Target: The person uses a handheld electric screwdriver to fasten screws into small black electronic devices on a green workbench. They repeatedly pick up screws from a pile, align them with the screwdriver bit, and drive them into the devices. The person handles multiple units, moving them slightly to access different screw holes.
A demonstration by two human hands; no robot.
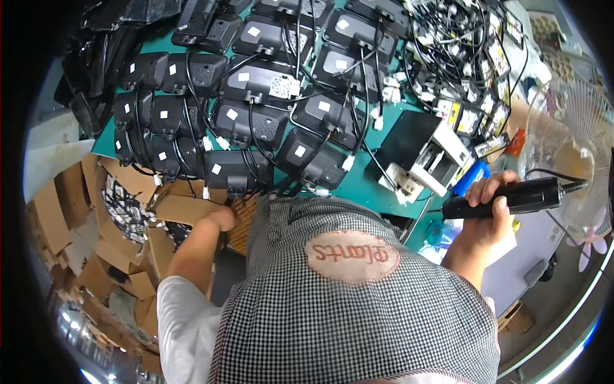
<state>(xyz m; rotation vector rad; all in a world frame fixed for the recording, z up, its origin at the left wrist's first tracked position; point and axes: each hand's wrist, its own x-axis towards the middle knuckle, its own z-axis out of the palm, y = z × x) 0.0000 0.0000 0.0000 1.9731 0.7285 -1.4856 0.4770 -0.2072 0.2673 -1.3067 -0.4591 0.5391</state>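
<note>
My right hand (pixel 487 217) is wrapped round a black electric screwdriver (pixel 534 197), held level at the right of the bench, its thin bit pointing left and its cord leaving on the right. At the lower left my left hand (pixel 222 218) hangs below the bench's front edge, beside an open cardboard box flap (pixel 182 210); its fingers are hidden. Several black plastic device housings (pixel 246 123) with cables and small white labels lie in rows on the green bench mat (pixel 355 185), close in front of me.
A black and white boxy machine (pixel 441 157) stands right of the housings. Behind it is a heap of cabled parts (pixel 457 57). A wire-guard fan (pixel 575 153) stands far right. Black plastic bags (pixel 96 70) lie far left, above cardboard boxes (pixel 67 211) holding small parts.
</note>
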